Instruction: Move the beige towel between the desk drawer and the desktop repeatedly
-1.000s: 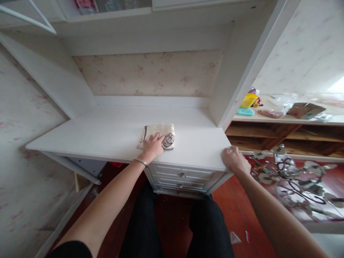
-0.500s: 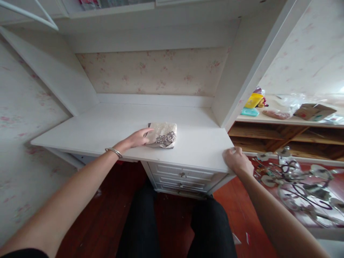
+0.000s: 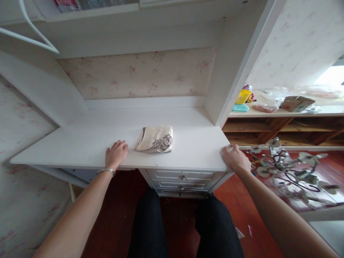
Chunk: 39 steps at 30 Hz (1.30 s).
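Note:
A folded cream cloth with a dark floral pattern lies on the white desk. To its left, my left hand rests palm down on the desktop near the front edge, its fingers stretched out and apart from the cloth. A silver bangle circles that wrist. My right hand is curled over the desk's front right corner, gripping the edge.
Under the desk's right part is a set of drawers with small knobs. A chandelier stands on the right. Behind it, a low wooden shelf carries a yellow container and a cardboard box. A white wire hangs upper left.
My left hand has let go of the cloth and moved left onto the bare desktop. My right hand stays at the corner. The view has shifted slightly.

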### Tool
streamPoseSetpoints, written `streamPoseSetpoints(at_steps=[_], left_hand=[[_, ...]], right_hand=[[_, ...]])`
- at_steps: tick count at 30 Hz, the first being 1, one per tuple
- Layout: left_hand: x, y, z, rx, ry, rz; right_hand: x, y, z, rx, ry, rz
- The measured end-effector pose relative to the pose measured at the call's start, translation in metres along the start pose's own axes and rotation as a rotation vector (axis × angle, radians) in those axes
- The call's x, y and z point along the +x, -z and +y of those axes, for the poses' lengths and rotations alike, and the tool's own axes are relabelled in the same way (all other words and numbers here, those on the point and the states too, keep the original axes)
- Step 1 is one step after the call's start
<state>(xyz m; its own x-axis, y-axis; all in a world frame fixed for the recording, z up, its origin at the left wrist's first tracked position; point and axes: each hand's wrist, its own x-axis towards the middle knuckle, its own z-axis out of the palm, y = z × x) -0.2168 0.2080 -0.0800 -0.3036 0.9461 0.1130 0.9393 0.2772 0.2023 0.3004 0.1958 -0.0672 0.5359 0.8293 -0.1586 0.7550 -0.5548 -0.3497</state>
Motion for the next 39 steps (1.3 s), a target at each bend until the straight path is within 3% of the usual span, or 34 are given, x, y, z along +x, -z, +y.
streamPoseSetpoints(at_steps=[39], left_hand=[[-0.0003, -0.0082, -0.0057, -0.007, -0.003, 0.144]], right_hand=[[0.0034, -0.0078, 0.007, 0.014, 0.004, 0.017]])
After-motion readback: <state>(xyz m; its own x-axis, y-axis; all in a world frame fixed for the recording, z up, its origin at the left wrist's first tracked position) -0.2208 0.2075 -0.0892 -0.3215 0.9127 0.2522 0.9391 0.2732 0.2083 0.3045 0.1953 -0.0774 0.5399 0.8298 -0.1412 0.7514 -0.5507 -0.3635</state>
